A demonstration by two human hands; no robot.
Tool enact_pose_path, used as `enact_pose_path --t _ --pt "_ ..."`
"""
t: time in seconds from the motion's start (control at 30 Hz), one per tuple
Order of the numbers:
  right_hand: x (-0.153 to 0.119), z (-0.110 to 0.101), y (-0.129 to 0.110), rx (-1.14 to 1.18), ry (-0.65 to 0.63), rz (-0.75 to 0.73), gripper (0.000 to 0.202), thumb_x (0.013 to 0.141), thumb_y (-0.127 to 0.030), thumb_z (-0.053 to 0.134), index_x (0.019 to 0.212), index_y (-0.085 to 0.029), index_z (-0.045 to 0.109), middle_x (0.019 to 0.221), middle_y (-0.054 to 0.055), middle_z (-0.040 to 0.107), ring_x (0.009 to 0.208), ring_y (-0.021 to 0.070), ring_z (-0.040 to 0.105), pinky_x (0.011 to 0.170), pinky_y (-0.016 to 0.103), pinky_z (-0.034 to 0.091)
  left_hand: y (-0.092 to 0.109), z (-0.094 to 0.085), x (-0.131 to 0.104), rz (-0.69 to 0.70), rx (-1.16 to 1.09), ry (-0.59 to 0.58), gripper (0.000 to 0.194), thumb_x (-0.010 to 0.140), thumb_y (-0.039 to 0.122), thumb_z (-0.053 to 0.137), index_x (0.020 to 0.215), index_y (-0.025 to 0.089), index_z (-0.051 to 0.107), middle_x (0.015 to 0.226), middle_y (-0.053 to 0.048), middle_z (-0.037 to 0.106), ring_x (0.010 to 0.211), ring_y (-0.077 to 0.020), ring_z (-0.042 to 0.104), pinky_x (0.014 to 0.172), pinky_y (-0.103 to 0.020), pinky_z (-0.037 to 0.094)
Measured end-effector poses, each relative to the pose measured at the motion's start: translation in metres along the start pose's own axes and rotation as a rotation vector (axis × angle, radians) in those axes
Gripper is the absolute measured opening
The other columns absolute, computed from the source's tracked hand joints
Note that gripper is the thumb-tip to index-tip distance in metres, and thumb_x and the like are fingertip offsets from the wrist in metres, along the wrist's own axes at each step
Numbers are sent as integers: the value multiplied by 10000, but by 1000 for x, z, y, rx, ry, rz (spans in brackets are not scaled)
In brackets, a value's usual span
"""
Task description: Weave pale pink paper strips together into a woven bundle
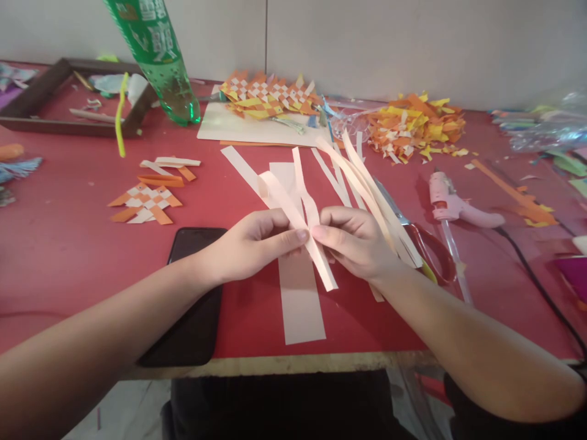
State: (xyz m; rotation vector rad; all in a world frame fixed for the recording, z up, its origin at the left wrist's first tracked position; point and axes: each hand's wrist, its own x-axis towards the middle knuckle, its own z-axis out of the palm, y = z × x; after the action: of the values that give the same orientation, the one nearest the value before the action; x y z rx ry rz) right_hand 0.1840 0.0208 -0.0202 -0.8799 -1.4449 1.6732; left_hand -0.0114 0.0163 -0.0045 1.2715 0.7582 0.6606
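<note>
— Two hands meet over the red table (pixel 68 244), just this side of the scissors (pixel 415 235). What do they hold?

— Several pale paper strips (pixel 312 214). The left hand (pixel 250 244) pinches them between thumb and forefinger; the right hand (pixel 358 241) is closed on the same bundle from the other side, fingertips almost touching the left's. More strips fan up and away from the right hand, crossing over the scissors' blades.

— And under the hands?

— One wide pale strip (pixel 300 305) lies flat on the table, left of the scissors, running towards the table's near edge.

— What else lies about the scissors?

— Just to their right is a pink glue gun (pixel 458 208) with a black cord. Beyond them, near the wall, sits a heap of orange and yellow scraps (pixel 419 125); left of that heap, woven orange-and-white pieces (pixel 266 95) rest on a pale sheet. Far left of the scissors lies a dark phone (pixel 195 305) under the left forearm, with a small woven piece (pixel 147 205) behind it and a green bottle (pixel 158 55) further back.
</note>
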Motion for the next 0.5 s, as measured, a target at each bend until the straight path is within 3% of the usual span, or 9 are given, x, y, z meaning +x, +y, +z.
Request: enact_pose_path --t 0.27,0.4,0.5 --pt "2 2 -4 -47 87 -36 294 864 -326 683 641 -180 560 514 -43 574 422 65 503 387 176 389 0 -2 -2 9 24 75 263 910 365 593 809 132 662 770 -30 654 730 -123 576 709 -236 449" --pt "2 4 -4 -53 108 -41 287 855 -367 693 671 -187 567 520 -37 578 425 74 514 377 182 377 1 -2 -3 22 10 -42 302 941 379 543 832 134 681 815 -39 682 731 -106 564 700 -218 434" --pt "0 3 -3 -31 86 2 297 873 -395 667 672 -191 586 551 -21 602 453 88 541 389 192 404 2 -2 -2 -26 9 -30 227 919 317 577 815 129 652 803 -43 678 754 -120 583 715 -231 447"
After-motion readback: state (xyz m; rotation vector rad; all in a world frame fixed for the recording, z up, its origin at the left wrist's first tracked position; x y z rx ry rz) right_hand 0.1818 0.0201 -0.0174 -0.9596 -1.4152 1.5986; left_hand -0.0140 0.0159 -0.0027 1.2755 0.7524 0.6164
